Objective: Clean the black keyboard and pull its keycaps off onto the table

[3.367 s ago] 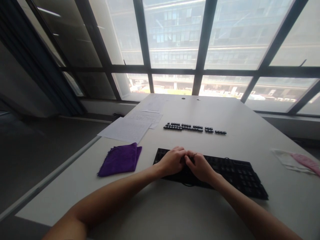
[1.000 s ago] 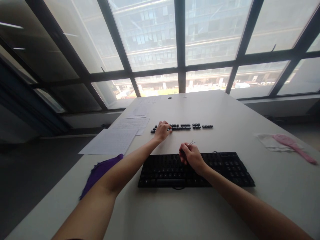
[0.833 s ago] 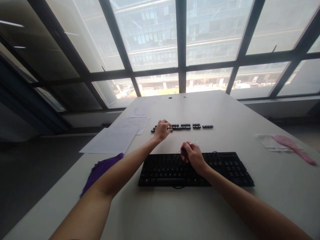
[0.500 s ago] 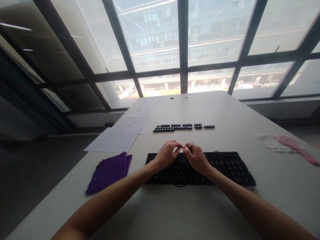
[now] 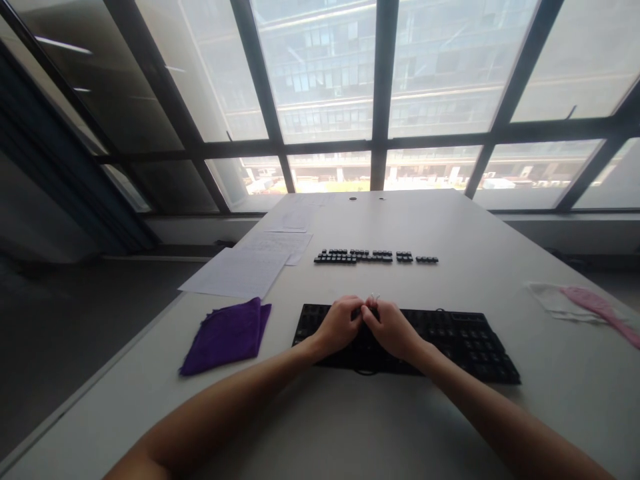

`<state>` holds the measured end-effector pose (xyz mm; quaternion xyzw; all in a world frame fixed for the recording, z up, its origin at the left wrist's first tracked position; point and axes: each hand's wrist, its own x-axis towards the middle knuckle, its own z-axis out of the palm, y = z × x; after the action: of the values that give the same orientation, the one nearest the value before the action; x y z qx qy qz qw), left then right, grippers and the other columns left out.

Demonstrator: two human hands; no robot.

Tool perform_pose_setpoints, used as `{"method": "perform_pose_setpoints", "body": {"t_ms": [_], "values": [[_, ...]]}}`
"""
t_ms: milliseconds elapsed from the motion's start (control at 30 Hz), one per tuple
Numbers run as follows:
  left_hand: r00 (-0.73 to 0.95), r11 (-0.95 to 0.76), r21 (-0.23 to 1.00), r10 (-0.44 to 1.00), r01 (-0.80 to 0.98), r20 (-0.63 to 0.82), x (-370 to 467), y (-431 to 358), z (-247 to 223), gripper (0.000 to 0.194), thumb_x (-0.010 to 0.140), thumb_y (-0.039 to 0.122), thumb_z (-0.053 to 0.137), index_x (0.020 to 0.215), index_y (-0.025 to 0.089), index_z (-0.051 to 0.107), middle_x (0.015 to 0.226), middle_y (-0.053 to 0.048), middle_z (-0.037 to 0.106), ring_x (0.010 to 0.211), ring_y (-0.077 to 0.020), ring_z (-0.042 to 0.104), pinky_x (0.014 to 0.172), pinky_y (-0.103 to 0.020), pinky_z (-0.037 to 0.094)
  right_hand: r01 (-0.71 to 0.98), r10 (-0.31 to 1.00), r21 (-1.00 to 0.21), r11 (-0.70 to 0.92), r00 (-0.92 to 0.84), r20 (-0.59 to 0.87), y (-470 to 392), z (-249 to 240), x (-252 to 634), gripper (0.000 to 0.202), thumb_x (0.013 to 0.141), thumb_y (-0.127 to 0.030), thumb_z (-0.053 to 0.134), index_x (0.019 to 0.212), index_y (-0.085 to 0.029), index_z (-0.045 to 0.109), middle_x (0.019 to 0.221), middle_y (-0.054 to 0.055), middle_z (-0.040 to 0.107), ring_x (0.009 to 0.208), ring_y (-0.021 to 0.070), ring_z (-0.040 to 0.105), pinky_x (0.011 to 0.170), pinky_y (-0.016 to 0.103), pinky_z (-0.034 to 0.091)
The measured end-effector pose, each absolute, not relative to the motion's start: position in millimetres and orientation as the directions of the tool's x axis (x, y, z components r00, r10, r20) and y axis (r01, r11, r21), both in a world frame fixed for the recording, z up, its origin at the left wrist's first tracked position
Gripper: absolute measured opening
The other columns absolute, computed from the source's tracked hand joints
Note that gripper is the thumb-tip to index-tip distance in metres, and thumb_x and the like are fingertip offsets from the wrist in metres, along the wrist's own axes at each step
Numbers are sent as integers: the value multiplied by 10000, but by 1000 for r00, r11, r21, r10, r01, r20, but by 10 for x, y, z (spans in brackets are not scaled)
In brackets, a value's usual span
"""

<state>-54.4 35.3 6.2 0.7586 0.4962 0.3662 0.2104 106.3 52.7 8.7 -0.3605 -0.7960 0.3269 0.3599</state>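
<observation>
A black keyboard lies on the table in front of me, partly covered by my hands. Above its upper middle my left hand and my right hand meet at the fingertips. Thin pale wire ends of what looks like a wire keycap puller stick up from my closed right hand. The fingers of my left hand are pinched together against the right ones; whatever lies between them is too small and hidden to make out. Beyond the keyboard, loose black keycaps stand in rows.
A folded purple cloth lies left of the keyboard, with sheets of paper behind it. On the right rest a white cloth and a pink cloth. Tall windows rise past the table's far end.
My hands have come closer together and sit slightly lower over the keyboard. The wire ends now point up between them. The whole view has shifted a little.
</observation>
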Motion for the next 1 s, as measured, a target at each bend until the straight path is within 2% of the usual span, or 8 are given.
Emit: {"method": "perform_pose_setpoints", "body": {"t_ms": [100,200,400,533,667,733,833,1000], "values": [[239,-419,679,907,603,347,-556,342,51,180,793,62,506,649,168,529,730,-8,582,725,-150,520,681,-267,391,338,737,-707,621,-559,379,426,98,1090,117,896,-183,499,853,-187,608,861,57,688,792,193,617,742,290,424],[278,-429,659,903,618,327,-562,320,52,192,765,51,505,617,171,481,694,3,539,690,-140,488,646,-263,367,330,702,-676,659,-594,394,403,73,1127,107,885,-174,503,811,-190,579,827,38,663,742,173,583,707,281,409],[375,-502,616,865,607,334,-546,252,121,115,800,119,570,867,177,643,826,-26,614,806,-174,554,762,-287,441,234,874,-891,388,-400,276,586,-33,1170,251,904,-271,492,666,-196,513,571,-29,524,571,130,485,580,252,375],[398,-510,596,859,620,322,-549,255,105,158,774,268,742,906,196,692,915,-44,637,897,-205,581,832,-310,466,155,892,-942,298,-397,217,620,-62,1175,262,888,-305,515,650,-194,524,550,-34,531,504,112,455,513,239,358],[400,-494,587,868,642,293,-557,278,56,173,787,315,778,933,232,742,966,-50,659,947,-218,599,884,-333,462,59,935,-978,202,-310,174,612,-34,1168,303,887,-322,484,612,-195,510,503,-40,484,437,98,412,436,229,309],[386,-485,591,874,645,296,-557,281,46,176,797,315,776,954,240,750,952,-48,678,946,-221,606,889,-341,459,3,951,-987,162,-267,155,622,-21,1165,300,888,-324,474,621,-193,517,490,-44,473,409,92,394,407,224,286],[360,-468,634,883,615,302,-554,272,50,180,792,255,781,968,239,746,947,-36,701,941,-212,621,891,-331,463,-11,944,-982,190,-274,185,638,-22,1159,294,895,-328,493,639,-188,533,477,-49,464,406,89,400,406,216,295],[261,-427,695,904,579,339,-552,250,73,358,771,158,785,1099,233,664,964,-9,704,920,-186,632,884,-314,480,-23,952,-980,197,-234,196,650,-33,1148,343,937,-420,487,688,-189,534,514,-41,517,394,87,433,403,214,323]]}}
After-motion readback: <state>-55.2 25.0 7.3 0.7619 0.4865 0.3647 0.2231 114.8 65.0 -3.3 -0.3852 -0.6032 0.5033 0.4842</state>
